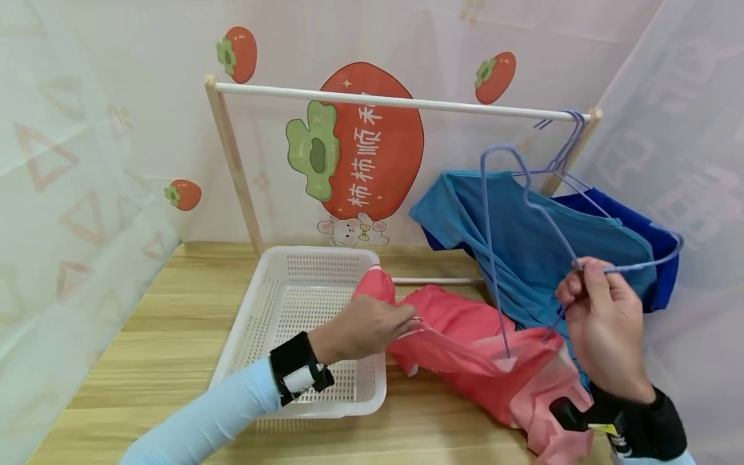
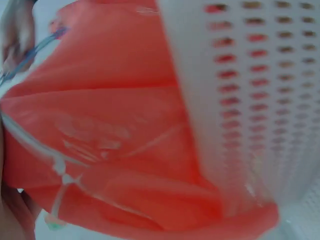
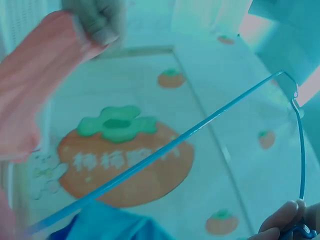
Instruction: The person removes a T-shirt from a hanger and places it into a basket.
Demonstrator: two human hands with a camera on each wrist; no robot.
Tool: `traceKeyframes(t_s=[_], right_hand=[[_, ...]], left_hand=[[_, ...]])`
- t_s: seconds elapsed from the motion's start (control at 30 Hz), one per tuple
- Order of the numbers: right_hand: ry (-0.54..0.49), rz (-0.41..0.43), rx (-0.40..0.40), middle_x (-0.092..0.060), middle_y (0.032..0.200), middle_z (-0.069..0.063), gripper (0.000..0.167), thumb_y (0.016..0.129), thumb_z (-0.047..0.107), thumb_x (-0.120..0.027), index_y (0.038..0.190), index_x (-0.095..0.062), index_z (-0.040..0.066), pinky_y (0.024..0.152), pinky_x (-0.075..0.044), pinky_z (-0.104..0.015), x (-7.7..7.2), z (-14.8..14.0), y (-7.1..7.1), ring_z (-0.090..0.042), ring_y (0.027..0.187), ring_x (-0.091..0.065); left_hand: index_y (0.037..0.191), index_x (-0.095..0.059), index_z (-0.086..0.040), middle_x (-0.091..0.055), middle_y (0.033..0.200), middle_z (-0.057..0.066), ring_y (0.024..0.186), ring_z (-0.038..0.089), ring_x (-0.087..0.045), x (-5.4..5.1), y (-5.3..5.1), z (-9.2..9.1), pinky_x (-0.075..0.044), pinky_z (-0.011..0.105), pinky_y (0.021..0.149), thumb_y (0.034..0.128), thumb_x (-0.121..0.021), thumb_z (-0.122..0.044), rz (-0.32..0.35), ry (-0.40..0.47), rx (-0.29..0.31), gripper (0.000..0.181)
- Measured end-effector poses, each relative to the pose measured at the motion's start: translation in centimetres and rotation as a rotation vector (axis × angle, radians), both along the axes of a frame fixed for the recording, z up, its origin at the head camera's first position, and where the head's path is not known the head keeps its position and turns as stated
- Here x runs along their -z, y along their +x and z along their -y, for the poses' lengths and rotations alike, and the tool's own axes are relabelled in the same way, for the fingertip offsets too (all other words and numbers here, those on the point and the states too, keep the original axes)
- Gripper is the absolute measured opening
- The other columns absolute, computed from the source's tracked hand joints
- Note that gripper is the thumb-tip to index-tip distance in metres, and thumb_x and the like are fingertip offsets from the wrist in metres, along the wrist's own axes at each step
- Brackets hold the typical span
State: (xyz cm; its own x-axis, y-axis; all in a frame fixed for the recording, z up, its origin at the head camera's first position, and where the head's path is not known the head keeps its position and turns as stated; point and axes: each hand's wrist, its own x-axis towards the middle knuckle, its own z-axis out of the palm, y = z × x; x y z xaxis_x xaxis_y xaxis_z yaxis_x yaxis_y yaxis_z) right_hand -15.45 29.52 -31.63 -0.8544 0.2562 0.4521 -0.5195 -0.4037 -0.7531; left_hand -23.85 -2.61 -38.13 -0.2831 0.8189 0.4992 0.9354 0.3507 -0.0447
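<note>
A pink-red garment (image 1: 476, 361) stretches from the basket's right edge toward the lower right. My left hand (image 1: 365, 326) pinches its edge above the basket's right side; the left wrist view shows the red cloth (image 2: 115, 130) close up. My right hand (image 1: 607, 323) grips a blue-purple wire hanger (image 1: 488, 219) by its bent part, and the hanger's lower end reaches into the garment. In the right wrist view the hanger (image 3: 200, 125) runs diagonally, with the right fingers (image 3: 282, 220) at its lower right and the left hand (image 3: 100, 20) holding cloth at the top.
A white perforated basket (image 1: 232, 342) stands on the wooden table (image 1: 145, 336). Behind it is a rack with a white bar (image 1: 372, 100) and wooden posts. Blue shirts (image 1: 506, 219) hang on hangers at the rack's right end, behind my right hand.
</note>
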Motion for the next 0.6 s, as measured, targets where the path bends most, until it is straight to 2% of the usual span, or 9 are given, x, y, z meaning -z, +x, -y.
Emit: traceKeyframes(t_s=[0.07,0.13,0.2,0.27,0.33,0.37,0.43,0.5,0.6], right_hand=[[-0.010,-0.040,0.010,-0.051,0.097,-0.013,0.029,0.108,0.014,-0.055,0.123,-0.055,-0.010,0.082,-0.054,-0.024,-1.7,0.9,-0.3,-0.022,0.087,-0.049],[0.012,-0.085,0.038,-0.052,0.095,-0.015,0.031,0.106,0.013,-0.057,0.123,-0.055,-0.014,0.082,-0.056,-0.024,-3.3,1.6,-0.7,-0.024,0.086,-0.050],[0.045,-0.114,0.086,-0.053,0.094,-0.017,0.032,0.105,0.012,-0.060,0.120,-0.057,-0.015,0.081,-0.058,-0.024,-4.7,2.4,-1.3,-0.025,0.084,-0.052],[0.119,-0.123,0.159,-0.056,0.092,-0.017,0.031,0.104,0.013,-0.062,0.117,-0.060,-0.015,0.078,-0.058,-0.022,-5.6,3.0,-1.9,-0.025,0.081,-0.054],[0.245,-0.110,0.250,-0.059,0.092,-0.015,0.028,0.105,0.015,-0.062,0.116,-0.064,-0.011,0.078,-0.058,-0.020,-6.0,3.4,-2.5,-0.023,0.080,-0.056],[0.341,-0.097,0.316,-0.060,0.091,-0.013,0.026,0.106,0.017,-0.060,0.115,-0.067,-0.007,0.078,-0.058,-0.018,-6.0,3.4,-2.8,-0.022,0.080,-0.058],[0.542,-0.084,0.450,-0.062,0.090,-0.004,0.025,0.109,0.019,-0.057,0.116,-0.069,-0.002,0.078,-0.056,-0.015,-5.8,3.3,-3.5,-0.016,0.079,-0.060],[0.722,-0.088,0.566,-0.062,0.089,0.005,0.025,0.110,0.018,-0.054,0.117,-0.070,-0.001,0.079,-0.053,-0.013,-5.6,2.8,-4.3,-0.011,0.079,-0.059],[0.910,-0.089,0.675,-0.058,0.087,0.012,0.028,0.112,0.019,-0.052,0.117,-0.069,-0.003,0.075,-0.046,-0.011,-5.3,1.9,-6.0,-0.003,0.078,-0.055]], left_hand=[[0.101,-0.058,-0.017,-0.053,0.062,-0.008,0.052,0.003,-0.048,-0.4,0.4,-1.1,-0.035,0.013,0.054,0.1062,-0.063,-0.036,0.100,-0.071,0.019,0.020],[0.116,-0.061,-0.018,-0.062,0.074,-0.009,0.064,0.002,-0.056,-0.8,0.8,-2.2,-0.041,0.014,0.061,0.1093,-0.055,-0.042,0.263,-0.157,0.058,0.026],[0.142,-0.056,-0.019,-0.073,0.110,-0.010,0.097,0.002,-0.067,-1.0,1.2,-3.2,-0.053,0.018,0.083,0.1098,-0.046,-0.053,0.476,-0.264,0.107,0.048],[0.163,-0.039,-0.024,-0.061,0.149,-0.010,0.134,0.007,-0.058,-1.0,1.5,-3.7,-0.049,0.030,0.113,0.1087,-0.041,-0.058,0.654,-0.339,0.147,0.064],[0.169,-0.025,-0.026,-0.041,0.168,-0.009,0.154,0.013,-0.042,-0.9,1.7,-3.4,-0.037,0.040,0.126,0.1070,-0.042,-0.062,0.717,-0.367,0.141,0.073],[0.169,-0.024,-0.024,-0.035,0.172,-0.006,0.158,0.017,-0.037,-0.8,1.6,-2.9,-0.033,0.043,0.129,0.1075,-0.043,-0.059,0.697,-0.346,0.126,0.073],[0.164,-0.037,-0.016,-0.047,0.165,0.002,0.151,0.022,-0.047,-0.6,0.7,-1.6,-0.040,0.047,0.124,0.1077,-0.054,-0.044,0.560,-0.184,0.086,0.066],[0.154,-0.049,-0.008,-0.059,0.151,0.008,0.138,0.026,-0.057,-0.5,-0.9,0.5,-0.050,0.046,0.114,0.1046,-0.063,-0.030,0.366,0.029,-0.057,0.055],[0.135,-0.059,-0.001,-0.064,0.132,0.019,0.120,0.035,-0.061,-0.6,-4.6,4.6,-0.054,0.048,0.102,0.0943,-0.068,-0.014,0.085,0.411,-0.348,0.044]])
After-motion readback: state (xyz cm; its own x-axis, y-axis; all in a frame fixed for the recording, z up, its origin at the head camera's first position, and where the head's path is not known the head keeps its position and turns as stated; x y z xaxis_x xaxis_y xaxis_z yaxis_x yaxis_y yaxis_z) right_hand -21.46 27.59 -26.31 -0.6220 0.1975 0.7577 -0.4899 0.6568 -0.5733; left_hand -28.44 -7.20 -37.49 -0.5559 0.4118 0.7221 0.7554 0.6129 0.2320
